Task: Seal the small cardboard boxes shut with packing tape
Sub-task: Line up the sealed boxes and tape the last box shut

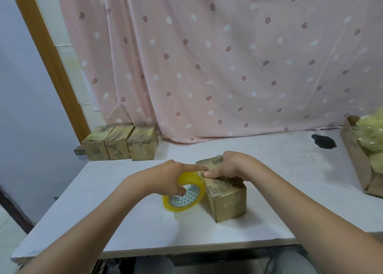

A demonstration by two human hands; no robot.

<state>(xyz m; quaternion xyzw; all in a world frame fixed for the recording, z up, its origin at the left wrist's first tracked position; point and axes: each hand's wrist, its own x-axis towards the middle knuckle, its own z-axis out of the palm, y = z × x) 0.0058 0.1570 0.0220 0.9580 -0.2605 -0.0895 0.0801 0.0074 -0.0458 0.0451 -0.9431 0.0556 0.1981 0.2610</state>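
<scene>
A small cardboard box stands in the middle of the white table. A roll of yellowish packing tape stands on edge against the box's left side. My left hand grips the roll, thumb through its core, with the forefinger stretched out onto the box top. My right hand rests on the top of the box, its fingers pressing down at the left edge where the tape meets the cardboard. The top flaps under my right hand are mostly hidden.
Three small cardboard boxes stand in a row at the table's back left corner. A large open carton with crumpled yellowish plastic sits at the right edge. A black patch marks the table near it. A pink curtain hangs behind.
</scene>
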